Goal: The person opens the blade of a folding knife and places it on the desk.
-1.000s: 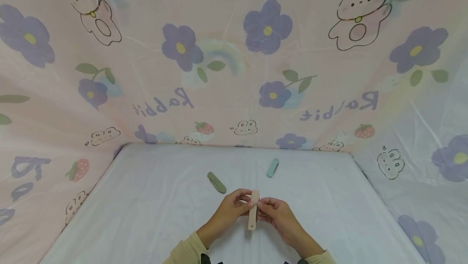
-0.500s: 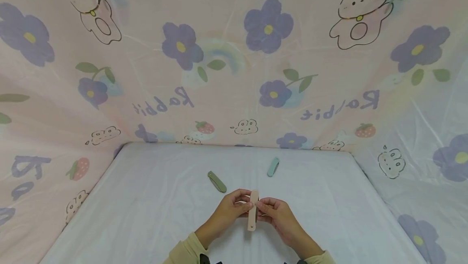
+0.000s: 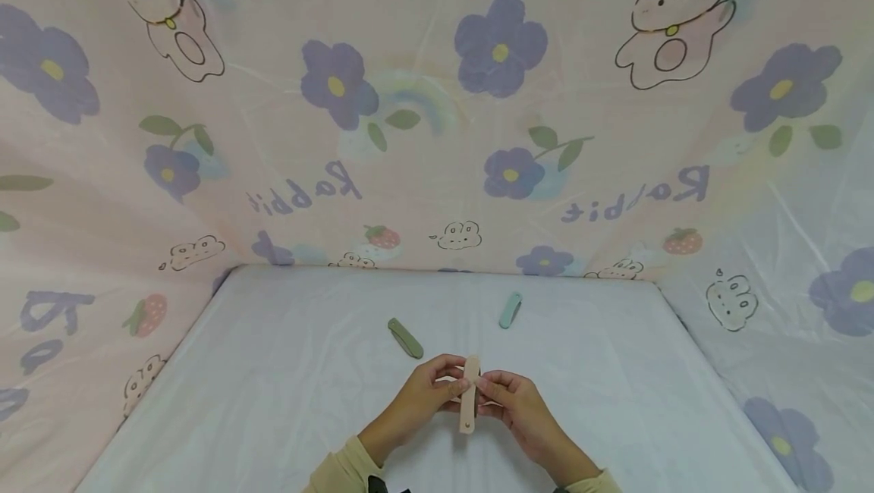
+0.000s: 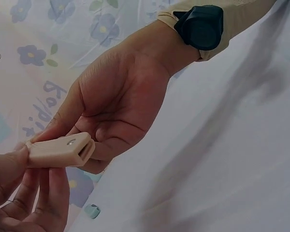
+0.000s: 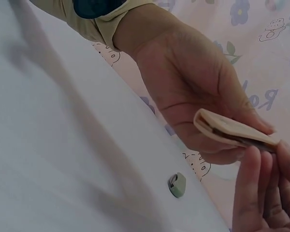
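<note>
A folding knife with a cream handle (image 3: 467, 402) is held upright between both hands in the head view. My left hand (image 3: 429, 388) grips its left side, thumb on the handle face. My right hand (image 3: 514, 403) pinches the opposite edge with thumb and fingers. In the right wrist view, dark metal shows in the slot of the cream knife (image 5: 232, 128), and the blade lies folded or nearly so; I cannot tell exactly. The left wrist view shows the handle's end with a small rivet, above the left hand's fingers (image 4: 58, 193).
A green folded knife (image 3: 406, 339) lies on the white-covered table (image 3: 287, 387) beyond the left hand. Farther back to the right lies a teal folded knife (image 3: 510, 310). Printed fabric walls (image 3: 423, 197) with flowers and rabbits enclose the table's back and sides.
The cream knife and both hands have shifted slightly to the left, and the knife leans a little more. Both hands keep their hold. The green and teal knives stay in place.
</note>
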A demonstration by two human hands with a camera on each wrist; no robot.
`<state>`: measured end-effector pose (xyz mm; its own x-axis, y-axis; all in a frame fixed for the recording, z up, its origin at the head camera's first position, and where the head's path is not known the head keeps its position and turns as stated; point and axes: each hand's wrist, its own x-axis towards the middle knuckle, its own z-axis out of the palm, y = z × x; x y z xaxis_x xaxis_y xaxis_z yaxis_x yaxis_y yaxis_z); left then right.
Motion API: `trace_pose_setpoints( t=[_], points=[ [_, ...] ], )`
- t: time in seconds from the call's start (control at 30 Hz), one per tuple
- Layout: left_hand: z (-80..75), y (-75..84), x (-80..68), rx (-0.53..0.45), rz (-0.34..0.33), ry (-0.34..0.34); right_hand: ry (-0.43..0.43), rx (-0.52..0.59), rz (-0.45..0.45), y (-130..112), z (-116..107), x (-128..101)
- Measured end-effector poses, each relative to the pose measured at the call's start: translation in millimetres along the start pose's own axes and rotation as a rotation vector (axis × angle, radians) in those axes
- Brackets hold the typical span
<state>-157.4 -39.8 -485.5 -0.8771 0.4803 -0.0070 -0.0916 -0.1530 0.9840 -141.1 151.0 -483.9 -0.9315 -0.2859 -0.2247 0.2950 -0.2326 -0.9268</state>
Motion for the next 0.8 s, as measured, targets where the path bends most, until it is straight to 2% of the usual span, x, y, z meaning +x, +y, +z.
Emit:
trace_pose_setpoints(
  t=[0.5,0.63,0.8],
  points=[
    [6.1,2.1,-2.5,-0.028,0.03,0.048,0.016,0.042,-0.02,4,7,-2],
    [6.7,2.3,-3.1,-0.01,0.039,0.063,0.03,0.018,-0.038,7,10,-3],
    [6.2,1.0,-4.1,0.001,0.043,0.075,0.053,-0.064,-0.064,7,12,-4]
  ],
)
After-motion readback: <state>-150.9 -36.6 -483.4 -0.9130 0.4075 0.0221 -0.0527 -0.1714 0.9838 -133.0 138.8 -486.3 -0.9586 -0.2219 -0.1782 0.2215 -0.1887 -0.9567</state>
